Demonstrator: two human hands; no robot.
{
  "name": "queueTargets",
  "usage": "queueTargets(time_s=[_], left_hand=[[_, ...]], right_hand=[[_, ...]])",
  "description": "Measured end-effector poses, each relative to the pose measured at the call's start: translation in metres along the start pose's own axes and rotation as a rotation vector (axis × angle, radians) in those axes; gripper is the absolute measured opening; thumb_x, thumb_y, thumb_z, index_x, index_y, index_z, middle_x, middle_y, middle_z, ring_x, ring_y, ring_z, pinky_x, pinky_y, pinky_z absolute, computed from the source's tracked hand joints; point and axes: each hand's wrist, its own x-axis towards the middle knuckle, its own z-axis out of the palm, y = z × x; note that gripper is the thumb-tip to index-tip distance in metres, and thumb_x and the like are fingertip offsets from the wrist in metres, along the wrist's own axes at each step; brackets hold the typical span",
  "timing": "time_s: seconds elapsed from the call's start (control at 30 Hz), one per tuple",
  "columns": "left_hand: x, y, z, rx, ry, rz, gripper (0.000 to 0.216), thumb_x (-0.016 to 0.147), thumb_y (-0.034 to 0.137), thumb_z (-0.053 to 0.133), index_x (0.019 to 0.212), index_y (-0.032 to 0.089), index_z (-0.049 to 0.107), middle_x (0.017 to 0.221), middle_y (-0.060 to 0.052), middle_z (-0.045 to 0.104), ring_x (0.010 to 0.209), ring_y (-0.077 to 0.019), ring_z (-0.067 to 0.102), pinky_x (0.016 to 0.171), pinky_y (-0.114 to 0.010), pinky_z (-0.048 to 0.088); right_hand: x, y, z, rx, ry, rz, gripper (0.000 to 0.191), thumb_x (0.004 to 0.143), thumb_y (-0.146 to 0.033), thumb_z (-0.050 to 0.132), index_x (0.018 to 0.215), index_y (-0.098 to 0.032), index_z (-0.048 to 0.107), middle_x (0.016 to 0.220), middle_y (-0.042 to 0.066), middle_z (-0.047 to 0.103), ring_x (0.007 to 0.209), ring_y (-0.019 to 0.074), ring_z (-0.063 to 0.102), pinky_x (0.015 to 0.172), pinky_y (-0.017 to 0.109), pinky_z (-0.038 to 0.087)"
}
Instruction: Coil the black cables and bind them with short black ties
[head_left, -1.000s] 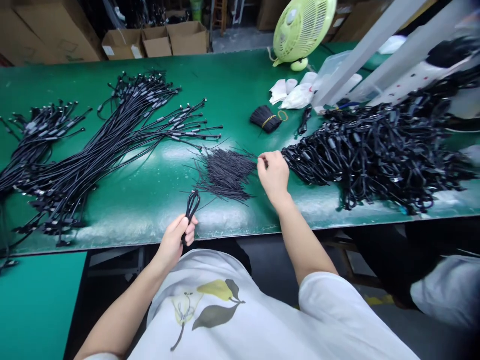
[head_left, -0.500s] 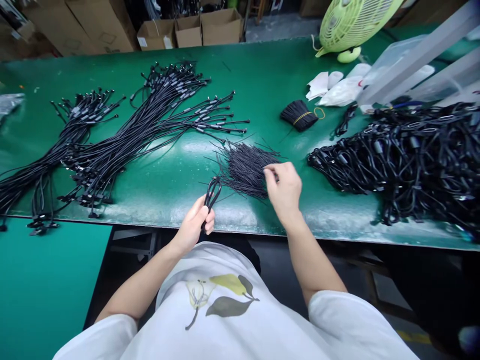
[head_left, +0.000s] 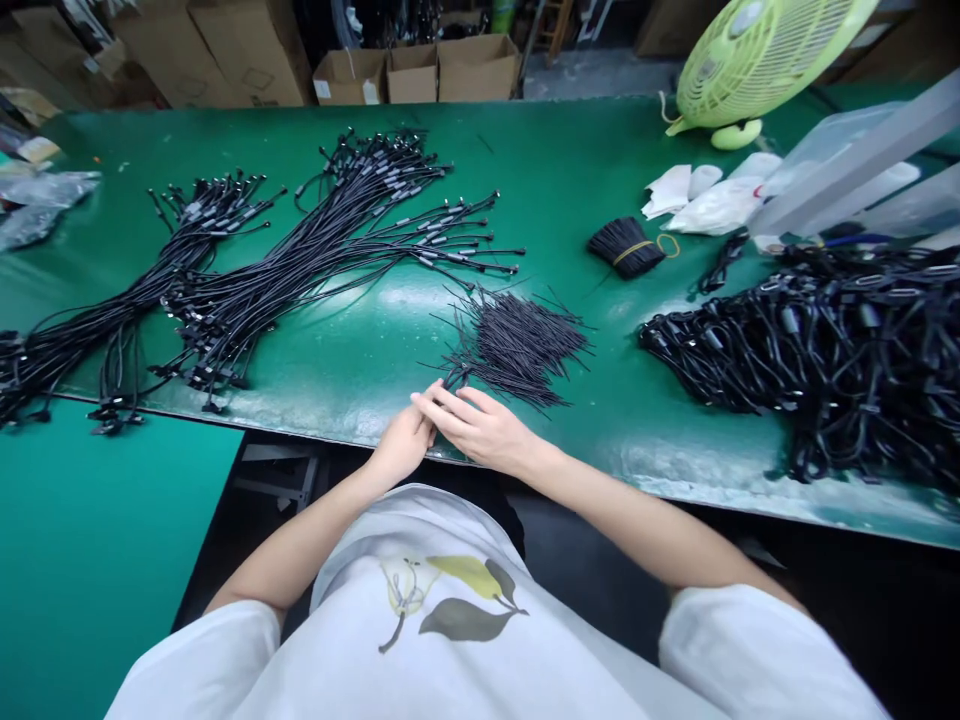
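Both my hands meet at the table's front edge. My left hand (head_left: 407, 440) is closed around a coiled black cable (head_left: 456, 378), whose looped end sticks out above the fingers. My right hand (head_left: 480, 425) lies across the cable from the right, its fingers bent over it and partly covering it. Whether a twist tie is between the right fingers is hidden. Just beyond the hands lies a loose pile of thin black twist ties (head_left: 525, 340).
Long black cables (head_left: 300, 250) lie in bunches on the green table (head_left: 360, 370) at left. At right are a heap of coiled cables (head_left: 810, 350), a banded bundle of ties (head_left: 625, 247), white paper (head_left: 667, 190) and a green fan (head_left: 765, 60). Cardboard boxes (head_left: 476, 70) stand behind.
My right hand has left the pile of twist ties and come left to the cable in my left hand. The view has shifted slightly left.
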Motion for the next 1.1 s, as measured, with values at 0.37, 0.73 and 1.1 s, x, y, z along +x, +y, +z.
queueTargets(time_s=[0.37, 0.73, 1.1], left_hand=[[-0.016, 0.004, -0.023, -0.368, -0.351, -0.433, 0.034, 0.070, 0.039, 0.074, 0.074, 0.016, 0.050, 0.059, 0.006, 0.041, 0.046, -0.0034, 0.033, 0.043, -0.017, 0.023], [-0.015, -0.015, -0.009, -0.166, -0.302, -0.249, 0.025, 0.073, 0.035, 0.062, 0.091, 0.018, 0.064, 0.050, 0.006, 0.048, 0.044, -0.0097, 0.042, 0.047, -0.022, 0.033], [0.015, 0.012, -0.019, -0.148, 0.285, 0.172, 0.055, 0.078, 0.068, 0.051, 0.101, 0.022, 0.072, 0.122, -0.009, 0.065, 0.125, -0.0309, 0.052, 0.111, -0.042, 0.036]], right_hand=[[0.023, -0.005, -0.026, -0.147, -0.211, -0.351, 0.024, 0.094, -0.010, 0.034, 0.099, -0.009, 0.057, 0.084, 0.009, 0.058, 0.068, 0.0174, 0.051, 0.059, 0.033, 0.033], [0.026, 0.001, -0.021, 0.001, -0.316, -0.359, 0.020, 0.091, -0.017, 0.045, 0.076, -0.014, 0.057, 0.064, 0.003, 0.053, 0.053, 0.0152, 0.048, 0.044, 0.030, 0.023], [0.049, -0.004, 0.014, 0.829, -0.019, 0.870, 0.025, 0.088, -0.016, 0.042, 0.067, -0.016, 0.056, 0.068, -0.001, 0.061, 0.064, 0.0111, 0.056, 0.061, 0.021, 0.040]])
